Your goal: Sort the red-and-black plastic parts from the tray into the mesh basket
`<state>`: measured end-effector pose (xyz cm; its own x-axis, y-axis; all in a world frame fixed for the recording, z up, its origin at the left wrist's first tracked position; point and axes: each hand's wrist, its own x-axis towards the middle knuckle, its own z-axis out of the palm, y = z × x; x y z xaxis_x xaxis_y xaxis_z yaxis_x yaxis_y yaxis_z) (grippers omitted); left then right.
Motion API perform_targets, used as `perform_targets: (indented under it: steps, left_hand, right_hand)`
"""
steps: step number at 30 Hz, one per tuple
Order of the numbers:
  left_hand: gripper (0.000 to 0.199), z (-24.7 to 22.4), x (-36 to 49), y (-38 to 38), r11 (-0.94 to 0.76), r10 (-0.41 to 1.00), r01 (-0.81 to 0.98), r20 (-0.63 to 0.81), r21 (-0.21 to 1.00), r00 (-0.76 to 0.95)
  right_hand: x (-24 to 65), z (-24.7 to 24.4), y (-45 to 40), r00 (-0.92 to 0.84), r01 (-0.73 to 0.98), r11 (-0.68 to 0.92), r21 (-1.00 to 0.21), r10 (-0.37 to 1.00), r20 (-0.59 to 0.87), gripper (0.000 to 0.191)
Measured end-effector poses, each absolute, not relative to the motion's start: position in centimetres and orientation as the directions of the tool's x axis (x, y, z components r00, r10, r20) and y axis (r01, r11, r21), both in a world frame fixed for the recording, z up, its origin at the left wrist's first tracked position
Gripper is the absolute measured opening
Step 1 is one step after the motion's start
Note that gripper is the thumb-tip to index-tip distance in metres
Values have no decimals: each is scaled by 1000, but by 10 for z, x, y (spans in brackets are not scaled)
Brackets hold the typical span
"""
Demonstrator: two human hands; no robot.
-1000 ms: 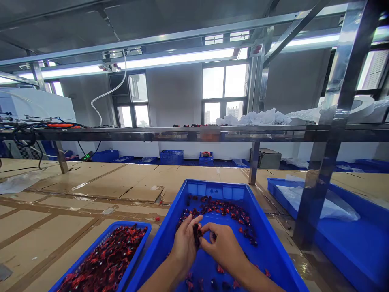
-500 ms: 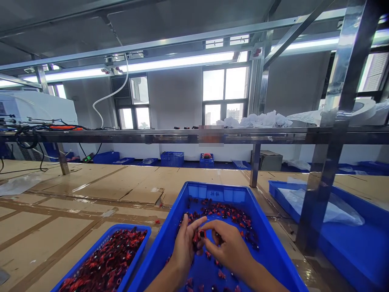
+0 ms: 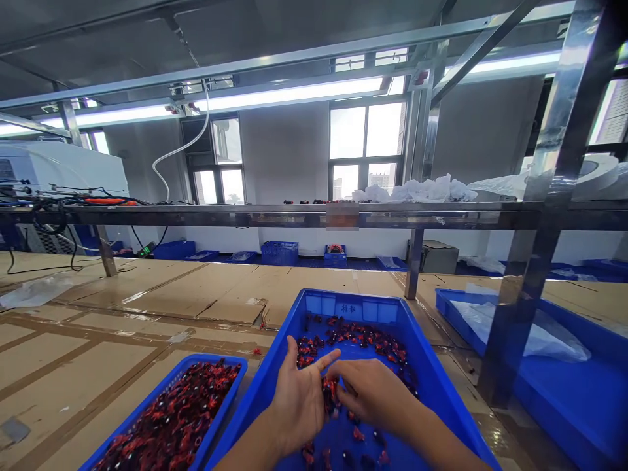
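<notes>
Over the large blue tray point(image 3: 444, 386), my left hand point(image 3: 300, 400) is turned palm up. Its thumb points up and its index finger stretches toward the right hand; the other fingers are partly hidden. My right hand point(image 3: 370, 391) is bent over the left fingertips, thumb and fingers closed together, and what is between them is hidden. Small red and black parts point(image 3: 330, 392) show between the hands; I cannot tell whether they rest on the left fingers or lie in the tray. More such parts point(image 3: 366, 335) are scattered across the tray floor.
A smaller blue basket point(image 3: 243, 373) heaped with red and black parts point(image 3: 176, 418) stands at the left. Another blue tray point(image 3: 564, 399) with clear plastic bags is at the right, behind a metal post point(image 3: 520, 314). Taped cardboard point(image 3: 122, 347) covers the bench under a metal shelf point(image 3: 245, 214).
My left hand has opened wider, its palm showing more. The dark-tipped part seen at the right fingertips is no longer visible. My right hand stays close to the left fingers.
</notes>
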<state>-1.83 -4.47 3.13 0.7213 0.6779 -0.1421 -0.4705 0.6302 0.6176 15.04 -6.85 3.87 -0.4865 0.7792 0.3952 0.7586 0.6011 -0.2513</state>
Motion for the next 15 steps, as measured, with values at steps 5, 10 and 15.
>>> perform_targets:
  steps: [5, 10, 15]
  left_hand:
    - [97, 31, -20, -45, 662, 598, -378, -152, 647, 787]
    - [103, 28, -23, -44, 686, 519, -266, -199, 678, 831]
    - [107, 29, -23, -45, 666, 503, -214, -219, 715, 836]
  right_hand:
    - [154, 44, -74, -580, 727, 668, -162, 723, 375, 31]
    - [152, 48, -78, -642, 705, 703, -94, 689, 336, 25]
    - [152, 50, -81, -609, 654, 691, -307, 722, 329, 25]
